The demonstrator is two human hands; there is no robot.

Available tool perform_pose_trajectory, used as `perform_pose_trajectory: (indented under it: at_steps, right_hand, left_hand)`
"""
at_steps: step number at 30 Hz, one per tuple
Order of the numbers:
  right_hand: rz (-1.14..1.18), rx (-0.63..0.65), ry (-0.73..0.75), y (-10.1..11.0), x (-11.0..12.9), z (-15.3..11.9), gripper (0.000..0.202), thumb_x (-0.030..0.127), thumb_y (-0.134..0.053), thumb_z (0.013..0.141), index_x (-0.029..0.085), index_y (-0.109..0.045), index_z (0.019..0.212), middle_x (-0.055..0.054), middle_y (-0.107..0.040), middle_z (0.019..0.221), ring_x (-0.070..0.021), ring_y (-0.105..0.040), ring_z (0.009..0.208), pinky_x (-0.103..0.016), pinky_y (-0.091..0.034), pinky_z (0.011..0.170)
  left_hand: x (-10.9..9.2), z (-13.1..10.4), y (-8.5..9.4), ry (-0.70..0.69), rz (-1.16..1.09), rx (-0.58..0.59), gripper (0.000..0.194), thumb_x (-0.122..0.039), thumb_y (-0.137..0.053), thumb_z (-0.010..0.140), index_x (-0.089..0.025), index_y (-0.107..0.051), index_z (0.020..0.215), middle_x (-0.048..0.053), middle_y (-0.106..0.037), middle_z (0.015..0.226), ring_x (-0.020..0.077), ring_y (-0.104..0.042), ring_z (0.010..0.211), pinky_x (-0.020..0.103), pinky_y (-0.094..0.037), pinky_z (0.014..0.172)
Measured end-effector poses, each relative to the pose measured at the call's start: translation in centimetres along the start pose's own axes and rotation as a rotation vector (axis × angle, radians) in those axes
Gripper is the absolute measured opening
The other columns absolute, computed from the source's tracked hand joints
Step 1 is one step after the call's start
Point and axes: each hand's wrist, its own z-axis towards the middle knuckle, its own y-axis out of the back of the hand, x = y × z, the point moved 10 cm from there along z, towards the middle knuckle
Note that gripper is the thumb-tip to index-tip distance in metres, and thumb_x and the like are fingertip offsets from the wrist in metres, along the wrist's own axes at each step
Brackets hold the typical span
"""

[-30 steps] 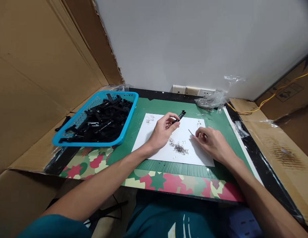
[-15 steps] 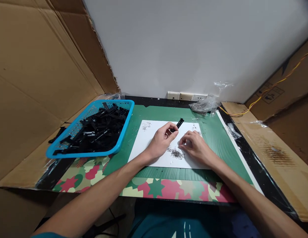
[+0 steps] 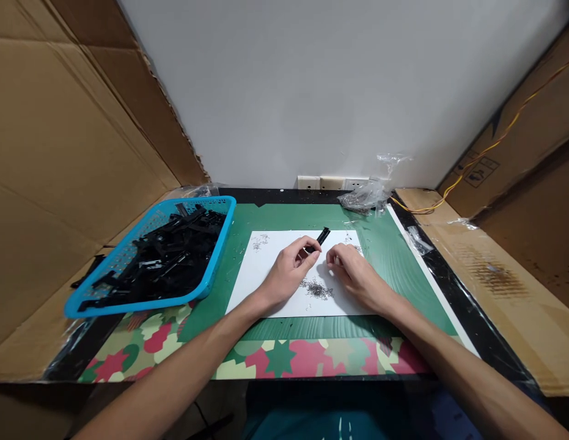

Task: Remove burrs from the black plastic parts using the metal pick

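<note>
My left hand (image 3: 291,269) is closed round a black plastic part (image 3: 324,236), whose far end sticks up past the fingers. Just to its right, my right hand (image 3: 351,269) has its fingers curled together; whatever they pinch is too small or hidden to make out. Both hands are over a white sheet (image 3: 247,275). A pile of small metal pieces (image 3: 317,289) lies on the sheet below and between the hands. More small pieces (image 3: 260,242) are scattered at the sheet's far left corner, and some lie near its far right corner.
A blue basket (image 3: 211,269) heaped with black parts (image 3: 174,250) stands at the left on the green mat (image 3: 403,263). A clear plastic bag (image 3: 364,197) lies at the back, near wall sockets (image 3: 332,183). Cardboard stands on both sides, with a yellow wire (image 3: 486,146) at the right.
My right hand has moved away from the metal pile, up toward the black part. The left hand still holds that part. The camera view has shifted slightly.
</note>
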Motion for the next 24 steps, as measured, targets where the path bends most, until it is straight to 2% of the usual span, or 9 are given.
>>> perform_pose_trajectory:
  at_steps: [4,9,16,20,24]
  right_hand:
    - [0.217,-0.129,-0.006,2.0,-0.2,0.1,0.009,0.018,-0.059,0.101,0.021,-0.063,0.093,-0.001,-0.066,0.085,-0.0162,-0.059,0.075,-0.031,-0.046,0.070]
    - [0.453,-0.247,0.045,3.3,0.0,0.0,0.012,0.032,-0.076,0.095,0.021,-0.071,0.096,-0.003,-0.073,0.093,-0.0174,-0.070,0.083,-0.031,-0.057,0.079]
    - [0.471,-0.264,0.025,3.4,-0.3,-0.2,0.017,0.036,-0.081,0.091,0.021,-0.073,0.094,-0.003,-0.074,0.090,-0.0164,-0.071,0.078,-0.030,-0.060,0.074]
    - [0.535,-0.236,0.047,3.5,-0.1,0.2,0.023,0.040,-0.084,0.088,0.020,-0.074,0.093,-0.003,-0.075,0.088,-0.0170,-0.073,0.078,-0.029,-0.060,0.072]
    - [0.522,-0.209,0.033,3.2,-0.3,0.5,0.018,0.036,-0.082,0.090,0.019,-0.077,0.090,-0.003,-0.077,0.087,-0.0166,-0.072,0.077,-0.028,-0.059,0.074]
  left_hand:
    - [-0.4,0.0,-0.6,-0.020,0.039,0.057,0.023,-0.039,-0.056,0.105,-0.019,-0.067,0.109,0.001,-0.064,0.095,0.0131,-0.052,0.076,0.026,-0.039,0.067]
    - [-1.2,-0.2,-1.4,-0.078,0.087,0.131,0.024,-0.038,-0.054,0.107,-0.019,-0.067,0.110,0.002,-0.064,0.100,0.0146,-0.054,0.083,0.027,-0.041,0.073]
    - [-1.9,-0.6,-2.0,-0.148,0.103,0.191,0.020,-0.035,-0.054,0.106,-0.019,-0.067,0.107,0.003,-0.063,0.102,0.0165,-0.059,0.091,0.027,-0.044,0.080]
    - [-1.8,-0.2,-1.7,-0.144,0.140,0.180,0.021,-0.036,-0.054,0.106,-0.019,-0.067,0.105,0.001,-0.062,0.097,0.0151,-0.055,0.083,0.027,-0.042,0.075]
    - [-1.7,0.1,-1.3,-0.151,0.129,0.158,0.025,-0.039,-0.052,0.107,-0.020,-0.067,0.102,0.000,-0.060,0.093,0.0143,-0.053,0.080,0.027,-0.041,0.072]
